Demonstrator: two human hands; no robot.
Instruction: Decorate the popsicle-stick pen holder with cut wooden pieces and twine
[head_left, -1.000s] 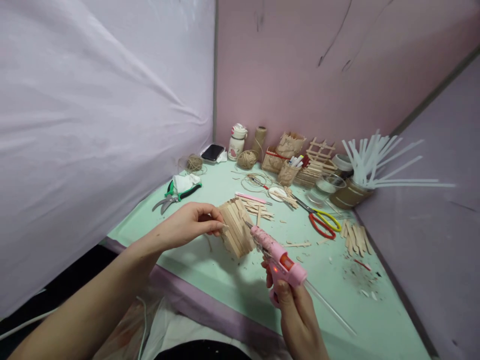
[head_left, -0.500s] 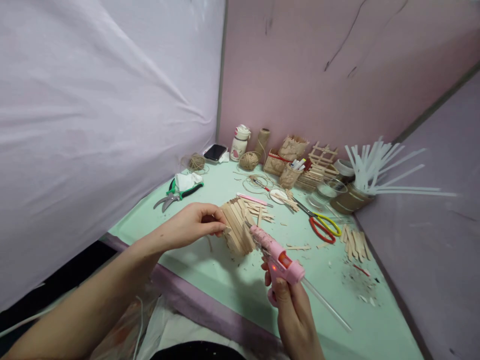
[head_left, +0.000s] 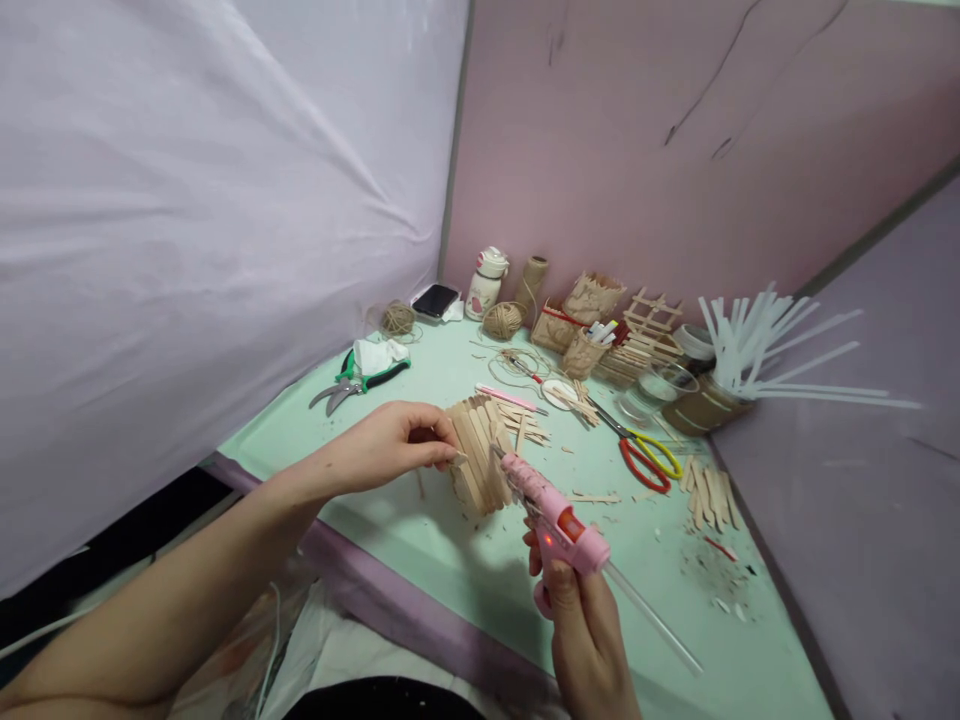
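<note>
My left hand [head_left: 420, 440] has its fingers closed in a pinch on a small piece of wood [head_left: 457, 459], at the left side of a panel of wooden craft sticks [head_left: 480, 460]. My right hand [head_left: 574, 600] is wrapped round the handle of a pink glue gun [head_left: 551, 510], whose orange light is lit. The gun's nozzle points up and left, close to the right edge of the panel. A clear glue stick [head_left: 652, 615] juts from the back of the gun. Whether the left fingers also touch the panel is hard to tell.
Pruning shears [head_left: 352, 385] lie at the left. Red and yellow scissors [head_left: 645, 455] and loose sticks [head_left: 709, 492] are at the right. Along the back stand a bottle [head_left: 486, 285], twine [head_left: 502, 320], stick-made boxes [head_left: 592, 297] and a pot of glue sticks [head_left: 705, 400].
The camera view has shifted slightly. Both hands keep their holds, and the glue gun's nozzle stays close to the panel.
</note>
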